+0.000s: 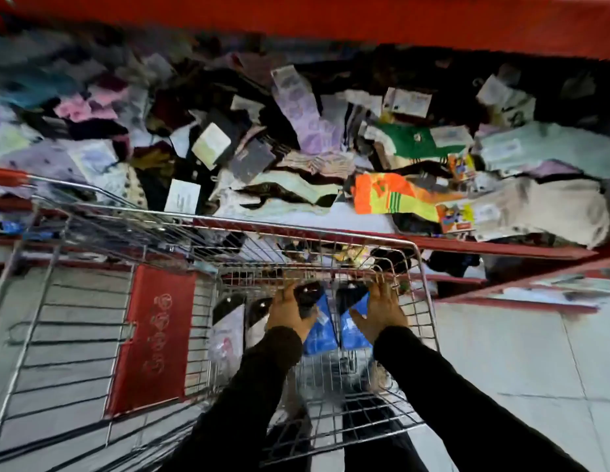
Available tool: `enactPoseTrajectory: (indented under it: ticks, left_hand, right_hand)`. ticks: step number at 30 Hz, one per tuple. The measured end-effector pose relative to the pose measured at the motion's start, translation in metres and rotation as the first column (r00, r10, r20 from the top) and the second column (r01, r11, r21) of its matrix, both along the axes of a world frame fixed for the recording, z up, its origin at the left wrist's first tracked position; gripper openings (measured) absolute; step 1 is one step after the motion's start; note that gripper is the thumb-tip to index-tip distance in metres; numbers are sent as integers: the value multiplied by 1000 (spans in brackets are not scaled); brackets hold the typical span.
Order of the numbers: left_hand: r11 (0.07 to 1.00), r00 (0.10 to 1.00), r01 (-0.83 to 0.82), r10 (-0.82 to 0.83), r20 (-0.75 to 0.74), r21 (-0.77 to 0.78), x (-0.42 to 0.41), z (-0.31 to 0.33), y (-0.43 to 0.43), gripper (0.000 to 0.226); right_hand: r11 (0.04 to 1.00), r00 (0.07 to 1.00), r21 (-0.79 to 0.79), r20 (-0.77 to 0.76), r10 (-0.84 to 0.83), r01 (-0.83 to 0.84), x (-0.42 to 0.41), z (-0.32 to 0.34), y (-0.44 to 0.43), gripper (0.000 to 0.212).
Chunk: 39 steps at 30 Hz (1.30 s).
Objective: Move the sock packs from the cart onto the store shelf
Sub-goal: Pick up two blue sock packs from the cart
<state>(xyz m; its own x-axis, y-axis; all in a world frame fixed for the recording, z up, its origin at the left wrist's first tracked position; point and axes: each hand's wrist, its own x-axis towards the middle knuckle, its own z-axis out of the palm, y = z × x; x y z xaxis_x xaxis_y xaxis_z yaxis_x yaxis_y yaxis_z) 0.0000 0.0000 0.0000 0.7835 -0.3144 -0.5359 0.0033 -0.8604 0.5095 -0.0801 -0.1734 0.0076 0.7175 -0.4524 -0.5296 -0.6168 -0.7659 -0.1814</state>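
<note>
A wire cart (pixel 424 284) stands against the red store shelf (pixel 365 235), which is heaped with mixed sock packs (pixel 296 137). Both my arms, in dark sleeves, reach into the far end of the cart basket. My left hand (pixel 288 311) curls around a dark sock pack (pixel 307 294). My right hand (pixel 382 310) lies flat with fingers and thumb spread on a blue sock pack (pixel 353 330). A second blue pack (pixel 319 333) sits between the hands. A white and dark pack (pixel 228 328) lies to the left in the basket.
The cart's red child-seat flap (pixel 150 338) hangs at the left. An orange and yellow sock pack (pixel 388 195) lies at the shelf's front edge. A lower red shelf (pixel 501 287) and grey floor tiles (pixel 518 352) are to the right.
</note>
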Motion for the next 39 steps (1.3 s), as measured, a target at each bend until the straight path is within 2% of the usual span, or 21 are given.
enactPoseTrajectory:
  ticks: [3,6,10,12,15,17,20,23,26,32,36,39]
  left_hand:
    - [990,984,-116,126,-124,80,-3,-32,-7,76]
    - [950,932,-211,268,-246,232,-2,-58,-16,104]
    - [901,864,-300,396,-311,312,8,-91,-33,120]
    - [889,822,-322,433,-370,325,9,-104,-41,117]
    - [875,742,-379,481,-467,300,7,-124,-52,101]
    - [872,722,-401,490,-488,282,6,-131,-53,98]
    - [865,743,-414,501,-444,283,4,-131,-51,101]
    - [882,813,-373,460,-356,289,3,-116,-46,100]
    - [895,868,-339,416,-270,289,1,-88,-37,110]
    - [916,909,-364,389,-151,172,-3,-21,-16,113]
    - [923,920,-379,383,-78,62,-4,36,-1,102]
    - [926,927,-374,375,1,-50,0,80,6,100]
  right_hand:
    - [997,991,32,-115,-70,75,-2,-33,3,93]
    - [990,970,-38,-198,-140,135,-1,-59,7,101]
    - [980,962,-56,-189,-198,191,4,-88,9,114]
    - [977,965,-67,-155,-213,205,4,-97,9,120]
    - [976,968,-81,-134,-212,202,3,-104,6,127]
    - [977,969,-69,-132,-210,202,2,-104,4,126]
    - [973,969,-48,-94,-229,225,1,-101,2,115]
    - [975,974,-69,-68,-216,211,1,-91,5,107]
    - [972,973,-70,-37,-226,223,-2,-75,8,103]
    - [963,965,-77,65,-255,260,-6,-20,16,113]
    - [959,942,-64,216,-256,275,-6,34,20,120]
    - [959,911,-84,343,-228,272,-6,79,24,113]
